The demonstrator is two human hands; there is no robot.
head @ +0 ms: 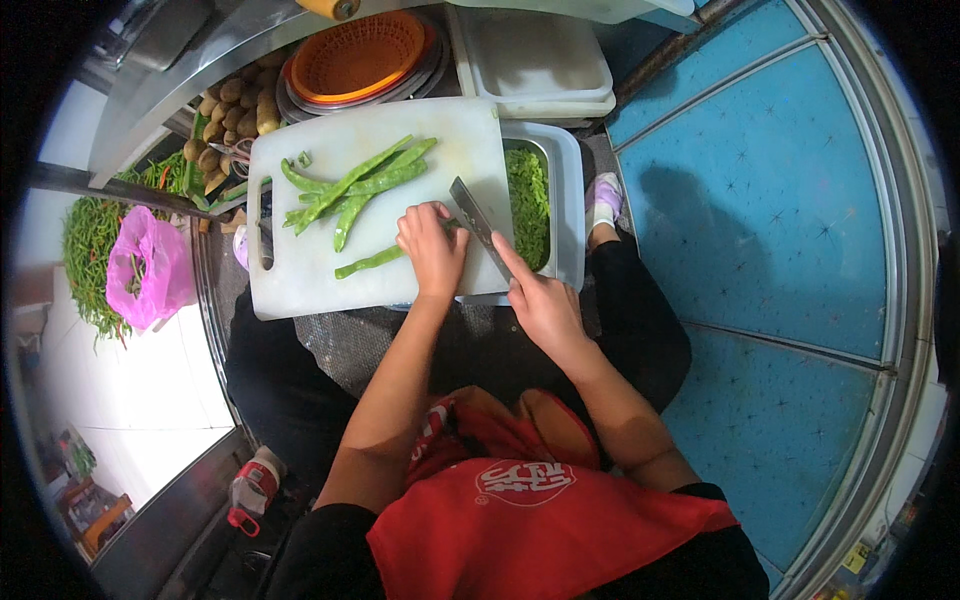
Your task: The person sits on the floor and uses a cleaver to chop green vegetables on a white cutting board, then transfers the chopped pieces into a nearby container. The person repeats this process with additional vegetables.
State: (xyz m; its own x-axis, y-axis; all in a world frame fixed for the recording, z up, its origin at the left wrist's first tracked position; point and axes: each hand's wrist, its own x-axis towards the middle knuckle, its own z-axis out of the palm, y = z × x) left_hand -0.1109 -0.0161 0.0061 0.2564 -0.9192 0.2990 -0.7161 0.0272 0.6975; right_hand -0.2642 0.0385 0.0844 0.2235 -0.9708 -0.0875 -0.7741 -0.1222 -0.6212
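On a white plastic cutting board [322, 289], my left hand [435, 244] presses down a flat green bean pod [370, 262], whose left end sticks out past the fingers. My right hand [544, 304] grips a knife [474, 214], index finger laid along the blade, just right of my left hand; the handle is hidden in the palm. Several whole green bean pods [352, 184] lie in a loose pile at the board's upper middle, with a small cut piece [304, 159] beside them. Chopped green pieces [529, 202] fill a metal tray under the board's right edge.
A light blue plastic tub [571, 210] surrounds the metal tray. Behind the board stand orange baskets [360, 56], white trays [540, 52] and a green crate of potato-like tubers [232, 105]. Left are a pink plastic bag [150, 266] and heaped green peppers [86, 240]. Blue panels [765, 195] stand right.
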